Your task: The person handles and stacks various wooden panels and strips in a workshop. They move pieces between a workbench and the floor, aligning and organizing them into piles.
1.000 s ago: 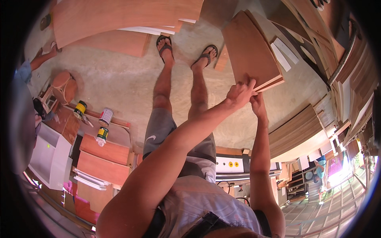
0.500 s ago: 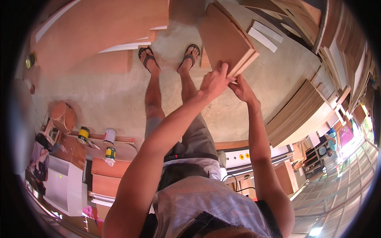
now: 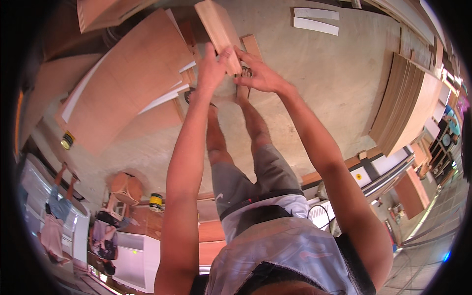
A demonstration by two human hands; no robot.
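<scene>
A stack of flat wooden boards is held edge-up between my two hands, away from my body and over the floor. My left hand presses its left side, with the thumb over the near end. On the right side, the fingers of my right hand lie stretched against the boards near the same end. The far end of the stack points up and to the left. My feet, in dark sandals, are just below it, partly hidden by my hands.
Large brown sheets lie on the floor at the left. Two white strips lie at the far right, and a stack of boards stands at the right. Cans and a white cabinet are at the lower left, where other people sit and stand.
The boards have swung to the left, turning from their broad face to their edge side. Both hands moved left with them, and the right hand shifted to their right side.
</scene>
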